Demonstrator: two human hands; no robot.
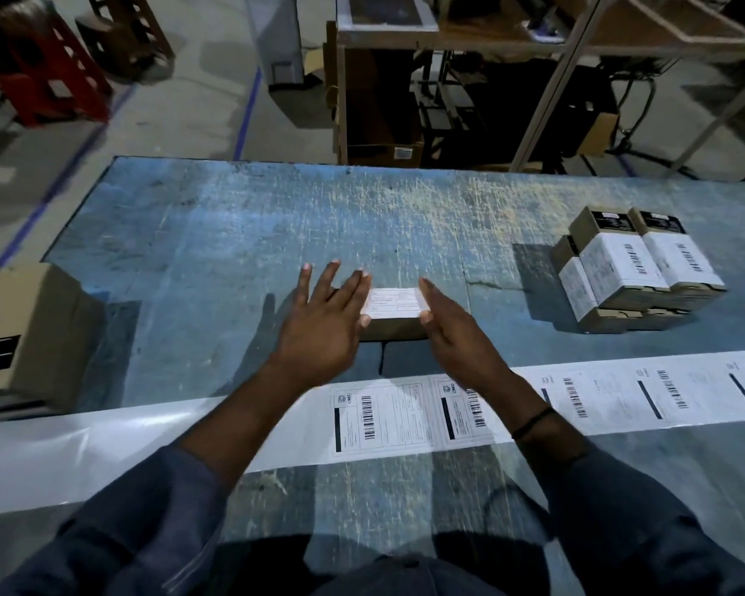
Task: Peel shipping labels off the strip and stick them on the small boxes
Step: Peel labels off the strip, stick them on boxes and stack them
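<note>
Pressing in from both sides, my hands flank a small cardboard box [394,329] in the middle of the table [233,234]. A white shipping label [394,302] lies flat across its top. My left hand [321,320] is wide, its fingers straight and fanned out, with the thumb tip against the label's left edge. My right hand [454,333] is flat with the fingers together along the box's right end, and its thumb tip touches the label's near right corner. Neither hand curls around anything.

Between me and the box runs the label strip [620,397], a long white band laid across the table. Both my forearms cross over it, and the right one hides part of a barcoded label. The strip's left stretch is glossy blank backing, and printed labels sit side by side from the middle rightward.

Well off to the right stands a stack of labelled boxes [637,273], brown card with white labels wrapped over them, packed touching one another. At the left edge a larger plain carton [35,329] stands beside the table.

The tabletop is blue-grey, worn and densely scratched. A thin black wristband [532,421] circles my right wrist, and my dark blue sleeves [147,509] are pushed up. Beyond the table are red stools [52,75] and a metal-framed rack [547,79] holding dark gear.
</note>
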